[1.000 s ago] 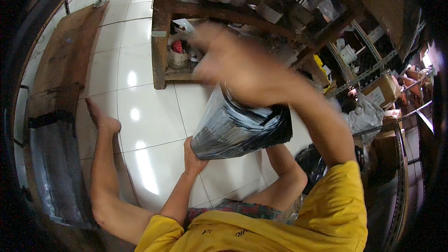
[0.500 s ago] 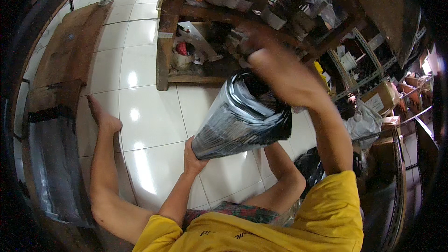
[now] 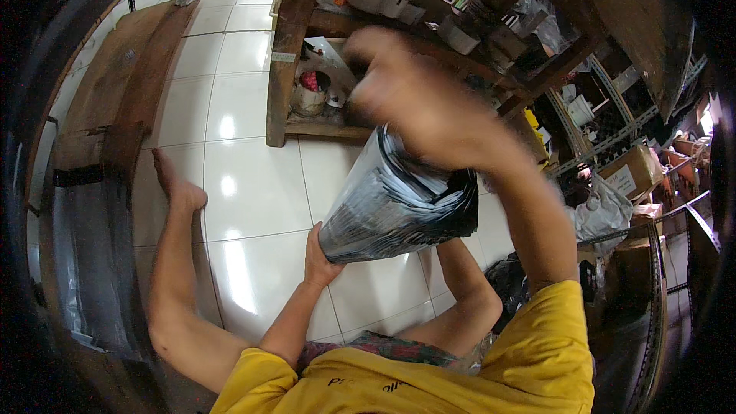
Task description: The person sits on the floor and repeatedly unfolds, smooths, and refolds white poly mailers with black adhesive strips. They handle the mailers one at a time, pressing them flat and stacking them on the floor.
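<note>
A thick bundle of thin grey and black plastic sheets (image 3: 387, 211), curled into a cone-like roll, is held over the floor between my legs. Its narrow end sits in my left hand (image 3: 320, 259), whose fingers are wrapped round it. The layered sheet edges fan out at the wide upper end. Above that end, my right hand (image 3: 387, 84) is smeared by motion, so its fingers and anything in them cannot be made out. My right forearm passes in front of part of the bundle's top.
A long wooden bench (image 3: 115, 84) with a dark plastic sheet (image 3: 100, 261) runs along the left. Ahead stands a wooden shelf (image 3: 280, 100) with containers and a tin (image 3: 308, 100). Metal racks, a cardboard box (image 3: 632, 172) and plastic bags (image 3: 602, 211) are at the right.
My right hand has swept left and slightly up, across the top of the bundle. My left hand keeps its hold, and the bundle has barely moved. The view has shifted slightly.
</note>
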`<state>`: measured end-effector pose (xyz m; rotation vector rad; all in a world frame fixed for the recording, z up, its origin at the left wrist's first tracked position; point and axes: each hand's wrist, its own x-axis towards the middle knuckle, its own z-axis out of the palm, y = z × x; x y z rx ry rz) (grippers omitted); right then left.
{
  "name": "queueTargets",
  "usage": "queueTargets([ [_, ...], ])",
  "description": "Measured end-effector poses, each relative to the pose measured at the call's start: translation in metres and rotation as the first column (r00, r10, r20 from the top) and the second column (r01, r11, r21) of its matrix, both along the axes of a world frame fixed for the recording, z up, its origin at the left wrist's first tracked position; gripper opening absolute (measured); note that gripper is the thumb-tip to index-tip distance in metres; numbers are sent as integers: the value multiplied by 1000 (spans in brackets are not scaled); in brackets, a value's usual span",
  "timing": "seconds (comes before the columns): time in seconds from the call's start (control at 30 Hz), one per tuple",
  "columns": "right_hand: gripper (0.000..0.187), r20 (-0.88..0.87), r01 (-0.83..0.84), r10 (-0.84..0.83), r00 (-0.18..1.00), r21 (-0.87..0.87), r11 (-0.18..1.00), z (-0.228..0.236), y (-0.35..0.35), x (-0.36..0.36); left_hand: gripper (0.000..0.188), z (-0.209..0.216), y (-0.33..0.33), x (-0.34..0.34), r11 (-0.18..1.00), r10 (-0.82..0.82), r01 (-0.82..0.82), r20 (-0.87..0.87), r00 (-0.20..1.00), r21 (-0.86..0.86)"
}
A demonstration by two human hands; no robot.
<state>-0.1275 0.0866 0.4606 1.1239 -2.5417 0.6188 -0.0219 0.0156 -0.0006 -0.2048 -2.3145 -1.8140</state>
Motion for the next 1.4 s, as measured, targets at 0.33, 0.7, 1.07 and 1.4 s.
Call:
queueTargets([
  [0.33,66,173,69,-87,981,108,992,-8,-5,2,111,-11,-1,-1,1000,-10,11,-31,999,12],
  [0.7,59,154,229,-236,959,62,972,12,48,33,104,-5,-1,2,999,0,-1,10,1000,51],
  [1.07,66,4,337,-353,936,284,897,-14,72,11,108,13,3,-1,1000,18,-19,37,999,25],
  [1.4,71,31,52,-57,998,136,989,0,15,-5,101,1,4,-5,996,-10,5,56,998,85],
])
